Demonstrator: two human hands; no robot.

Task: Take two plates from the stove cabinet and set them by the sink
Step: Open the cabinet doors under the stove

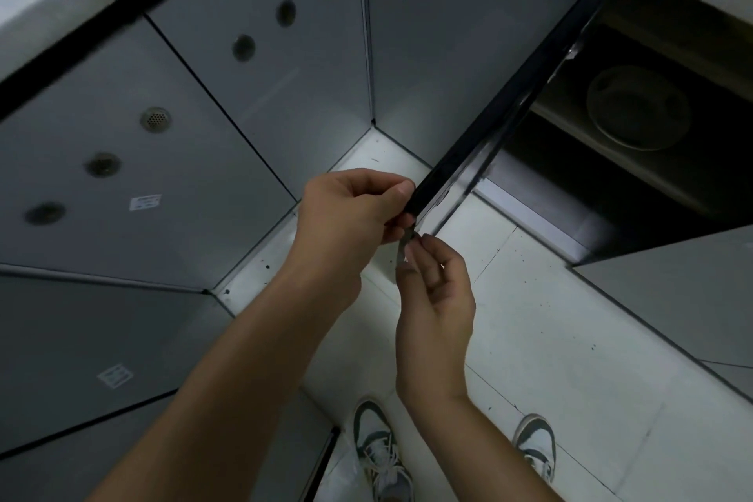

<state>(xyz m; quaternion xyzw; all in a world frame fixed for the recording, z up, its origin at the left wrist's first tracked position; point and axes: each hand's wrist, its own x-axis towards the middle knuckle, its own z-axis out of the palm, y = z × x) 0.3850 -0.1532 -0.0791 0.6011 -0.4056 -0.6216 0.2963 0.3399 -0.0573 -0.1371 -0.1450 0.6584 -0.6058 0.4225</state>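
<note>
Both hands are gripping the open cabinet door (481, 134), a flat, glossy dark panel: left hand (350, 208) pinching its near corner, right hand (436, 289) fingers (411, 253) closing just below, with a round pale plate (639, 110) lying inside, far right.

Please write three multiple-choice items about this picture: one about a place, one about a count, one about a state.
1. Where are the plates?
A. On a shelf inside the open cabinet
B. On the floor
C. In the left hand

2. How many shoes show?
A. One
B. Two
C. Four

3. What state is the cabinet door in?
A. Shut
C. Removed
B. Swung open

Answers:
1 A, a round stack rests on the dark shelf.
2 B, a left shoe and a right shoe.
3 B, the left hand and right hand pinch its edge.
</note>
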